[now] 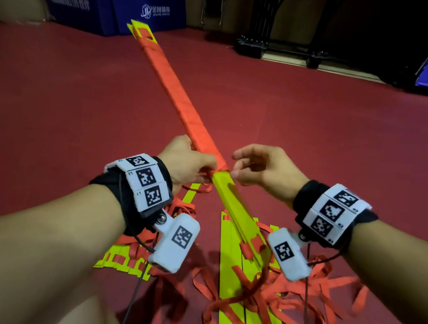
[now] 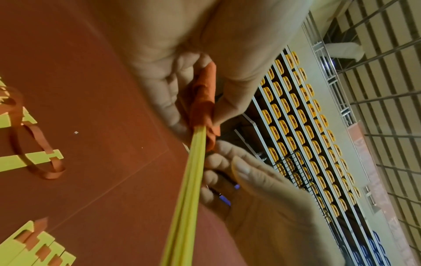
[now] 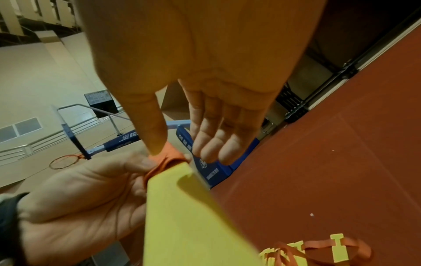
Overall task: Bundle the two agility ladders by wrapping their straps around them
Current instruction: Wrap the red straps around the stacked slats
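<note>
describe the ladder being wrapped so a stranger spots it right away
Over the red floor, look between the left hand and right hand: the held bundle is a long stack pointing away. Unlike the loose rungs lying below, it is wound in orange strap along most of its length.

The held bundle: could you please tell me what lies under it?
Loose yellow rungs and tangled orange straps lie on the red floor below the bundle. The bundle itself and both wrist cameras cover part of that pile.
</note>
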Demonstrator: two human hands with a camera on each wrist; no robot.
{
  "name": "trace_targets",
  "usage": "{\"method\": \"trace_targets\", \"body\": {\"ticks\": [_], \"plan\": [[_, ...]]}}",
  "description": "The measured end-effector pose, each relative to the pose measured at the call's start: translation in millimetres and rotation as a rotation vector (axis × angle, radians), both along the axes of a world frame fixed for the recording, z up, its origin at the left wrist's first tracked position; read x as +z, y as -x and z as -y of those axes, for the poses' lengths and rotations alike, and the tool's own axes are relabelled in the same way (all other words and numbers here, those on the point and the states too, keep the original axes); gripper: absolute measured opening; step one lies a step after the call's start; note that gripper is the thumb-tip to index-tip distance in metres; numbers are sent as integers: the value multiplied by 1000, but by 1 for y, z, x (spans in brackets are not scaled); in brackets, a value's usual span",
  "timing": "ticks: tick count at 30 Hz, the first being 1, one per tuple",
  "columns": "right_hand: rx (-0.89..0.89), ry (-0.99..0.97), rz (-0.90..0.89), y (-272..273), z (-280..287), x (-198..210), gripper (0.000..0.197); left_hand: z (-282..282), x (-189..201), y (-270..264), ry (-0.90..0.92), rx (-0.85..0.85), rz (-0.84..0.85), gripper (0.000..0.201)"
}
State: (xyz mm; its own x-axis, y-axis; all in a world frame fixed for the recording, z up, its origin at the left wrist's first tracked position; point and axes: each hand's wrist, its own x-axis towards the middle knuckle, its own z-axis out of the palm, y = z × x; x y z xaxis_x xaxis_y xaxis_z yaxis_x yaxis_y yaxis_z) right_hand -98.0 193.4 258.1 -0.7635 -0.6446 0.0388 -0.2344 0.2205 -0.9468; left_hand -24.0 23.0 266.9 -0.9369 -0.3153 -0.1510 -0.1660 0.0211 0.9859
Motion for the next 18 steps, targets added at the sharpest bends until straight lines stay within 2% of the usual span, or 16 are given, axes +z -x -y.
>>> {"method": "trace_targets", "body": {"ticks": [3,5,8,12,15,18], "plan": [[15,-74,109,9,-9,-3,34,6,1,4,-43,82,-49,33],[90,-154,179,10,-16,-7,32,10,2,5,-67,124,-77,32],[207,-293,180,9,-21,-16,32,11,2,5,-103,149,-95,31],[299,-474,72,7,-18,-18,47,9,0,6,-98,129,-101,34],[387,-656,-97,7,-18,-16,30,7,0,5,-83,113,-111,35],[415,-800,-224,5,-19,-20,34,6,-3,6,-82,130,-117,37]]}}
